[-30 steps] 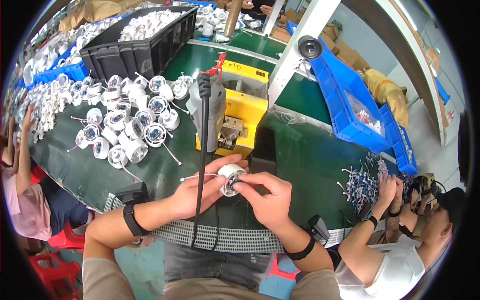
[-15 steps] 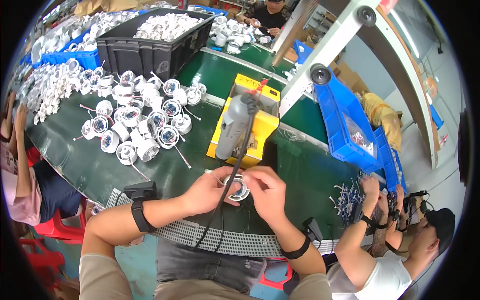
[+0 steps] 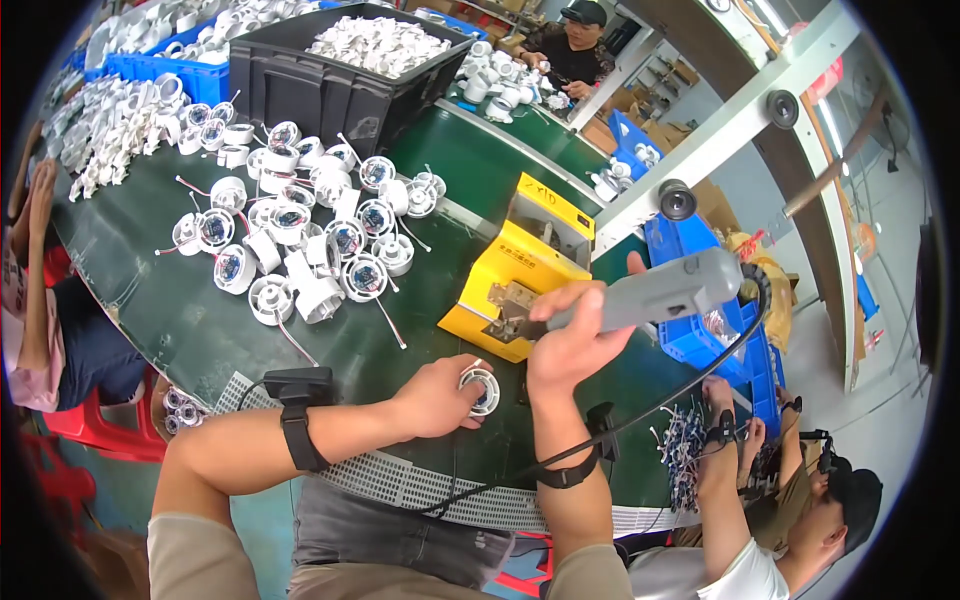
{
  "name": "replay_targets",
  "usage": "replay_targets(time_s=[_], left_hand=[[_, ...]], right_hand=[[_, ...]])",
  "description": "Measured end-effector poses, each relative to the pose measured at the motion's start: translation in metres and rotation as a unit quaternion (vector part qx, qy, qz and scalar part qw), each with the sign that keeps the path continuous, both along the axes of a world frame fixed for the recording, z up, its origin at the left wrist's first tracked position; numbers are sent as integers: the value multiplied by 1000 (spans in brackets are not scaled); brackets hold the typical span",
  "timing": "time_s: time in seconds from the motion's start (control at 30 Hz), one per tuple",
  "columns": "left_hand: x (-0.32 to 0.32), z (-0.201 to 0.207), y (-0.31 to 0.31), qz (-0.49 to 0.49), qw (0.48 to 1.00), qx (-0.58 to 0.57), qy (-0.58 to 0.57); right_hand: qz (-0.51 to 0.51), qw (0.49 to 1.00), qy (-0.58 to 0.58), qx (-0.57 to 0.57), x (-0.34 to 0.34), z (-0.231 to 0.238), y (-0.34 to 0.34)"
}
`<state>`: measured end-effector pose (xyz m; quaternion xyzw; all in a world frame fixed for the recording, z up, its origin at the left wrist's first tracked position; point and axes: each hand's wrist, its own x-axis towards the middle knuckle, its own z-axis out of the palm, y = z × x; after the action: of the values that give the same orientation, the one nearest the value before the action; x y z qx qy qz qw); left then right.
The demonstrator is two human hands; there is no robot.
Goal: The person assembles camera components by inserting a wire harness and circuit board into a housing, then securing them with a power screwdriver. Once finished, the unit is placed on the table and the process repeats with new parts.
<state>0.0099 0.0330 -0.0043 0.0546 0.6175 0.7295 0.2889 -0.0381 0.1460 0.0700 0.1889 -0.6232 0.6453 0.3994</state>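
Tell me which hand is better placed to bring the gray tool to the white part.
Probably your right hand: it grips the gray tool, while your left hand is occupied holding the white part low over the table.

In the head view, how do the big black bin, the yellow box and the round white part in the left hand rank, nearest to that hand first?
1. Round white part: held in the left hand itself.
2. Yellow box: ahead and to the right.
3. Big black bin: farthest, ahead and to the left.
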Motion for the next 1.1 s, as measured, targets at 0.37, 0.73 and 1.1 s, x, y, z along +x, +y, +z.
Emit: replay_targets(time_s=[0.37, 0.73, 1.1], left_hand=[[-7, 2, -2, 28, 998, -48, 30], [-7, 3, -3, 33, 999, -13, -6], [-14, 2, -3, 25, 999, 15, -25]], right_hand=[[-17, 998, -57, -27, -17, 4, -9], [-12, 998, -65, -20, -17, -5, -6], [66, 988, -127, -50, 36, -22, 3]])
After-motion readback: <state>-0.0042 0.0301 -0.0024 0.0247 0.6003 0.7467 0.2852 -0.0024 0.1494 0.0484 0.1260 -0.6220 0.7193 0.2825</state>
